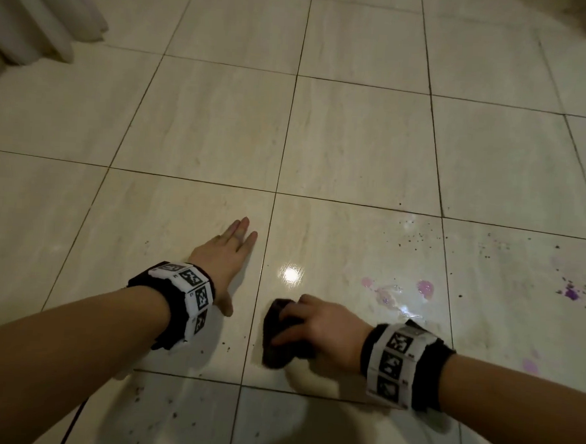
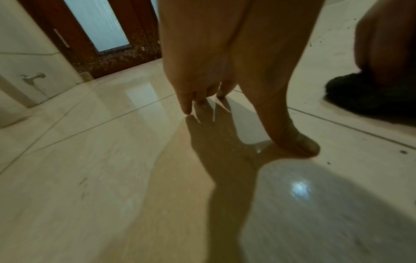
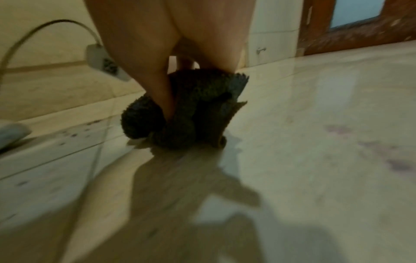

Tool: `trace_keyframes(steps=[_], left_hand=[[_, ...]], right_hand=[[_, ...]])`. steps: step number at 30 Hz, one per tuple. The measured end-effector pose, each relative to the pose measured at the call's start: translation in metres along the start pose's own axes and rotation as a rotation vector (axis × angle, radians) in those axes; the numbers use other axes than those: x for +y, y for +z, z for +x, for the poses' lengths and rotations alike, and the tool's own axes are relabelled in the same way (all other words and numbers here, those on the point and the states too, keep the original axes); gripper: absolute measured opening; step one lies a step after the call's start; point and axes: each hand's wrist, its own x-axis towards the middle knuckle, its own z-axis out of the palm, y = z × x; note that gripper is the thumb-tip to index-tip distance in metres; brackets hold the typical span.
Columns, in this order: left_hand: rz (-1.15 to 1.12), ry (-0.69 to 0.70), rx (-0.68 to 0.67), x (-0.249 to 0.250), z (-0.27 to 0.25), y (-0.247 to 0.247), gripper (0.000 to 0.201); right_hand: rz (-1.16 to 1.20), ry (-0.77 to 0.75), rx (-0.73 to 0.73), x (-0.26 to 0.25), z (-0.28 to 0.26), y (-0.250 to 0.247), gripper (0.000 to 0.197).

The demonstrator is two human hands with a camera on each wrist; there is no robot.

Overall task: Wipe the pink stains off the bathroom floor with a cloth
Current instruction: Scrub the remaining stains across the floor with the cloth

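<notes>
My right hand (image 1: 316, 326) grips a dark, fuzzy cloth (image 1: 277, 344) bunched against the pale tiled floor (image 1: 358, 140); the cloth (image 3: 198, 110) bulges out around the fingers in the right wrist view. Pink stains (image 1: 425, 287) and a wet smear (image 1: 388, 294) lie on the same tile, just right of and beyond the cloth. A purple splatter (image 1: 571, 293) and a faint pink patch (image 1: 529, 366) mark the tile further right. My left hand (image 1: 229, 252) rests flat on the floor to the left, fingers straight, with its fingertips (image 2: 186, 109) touching the tile. The cloth (image 2: 360, 99) shows at the right edge there.
Dark specks (image 1: 412, 236) dot the tiles around the stains. A pale curtain (image 1: 40, 10) hangs at the far left. A brown door frame with frosted glass (image 2: 99, 26) stands beyond the left hand. A white power strip with a cable (image 3: 105, 62) lies by the wall.
</notes>
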Motion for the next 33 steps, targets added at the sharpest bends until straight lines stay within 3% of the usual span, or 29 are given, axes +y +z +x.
trace_keyframes(steps=[4, 7, 10, 13, 15, 17, 19, 23, 26, 28, 33], left_hand=[[-0.08, -0.086, 0.0, -0.007, -0.011, 0.01, 0.131], [-0.104, -0.073, -0.008, -0.012, -0.012, 0.012, 0.13], [-0.089, -0.073, -0.026, -0.013, -0.011, 0.011, 0.134], [-0.071, -0.06, -0.049, -0.015, -0.012, 0.009, 0.137], [-0.055, -0.051, -0.053, -0.016, -0.012, 0.009, 0.137], [-0.035, -0.048, -0.065, -0.016, -0.011, 0.007, 0.135], [-0.01, -0.027, -0.083, -0.02, -0.01, 0.002, 0.129], [0.099, 0.022, -0.075, -0.038, -0.015, -0.001, 0.123], [0.141, 0.006, -0.083, -0.052, -0.022, 0.01, 0.123], [0.127, -0.004, -0.065, -0.059, -0.026, 0.018, 0.12], [0.075, -0.009, -0.045, -0.064, -0.033, 0.025, 0.114]], right_hand=[[0.072, 0.378, 0.315, 0.034, 0.03, -0.035, 0.052], [-0.07, 0.494, 0.246, 0.044, 0.055, -0.051, 0.062], [-0.086, 0.351, 0.152, 0.02, 0.055, -0.038, 0.055], [-0.087, -0.016, 0.067, -0.02, 0.027, -0.002, 0.044], [-0.103, -0.171, 0.009, -0.036, 0.009, 0.02, 0.041], [-0.004, -0.173, -0.053, -0.041, 0.002, 0.022, 0.04], [0.1, -0.088, -0.024, -0.036, 0.009, 0.013, 0.038], [-0.013, 0.188, 0.174, -0.014, 0.056, -0.003, 0.062], [-0.055, 0.284, 0.102, -0.02, 0.087, -0.012, 0.062], [-0.101, 0.223, 0.016, -0.033, 0.09, -0.007, 0.059], [-0.128, -0.248, -0.123, -0.06, 0.057, 0.033, 0.045]])
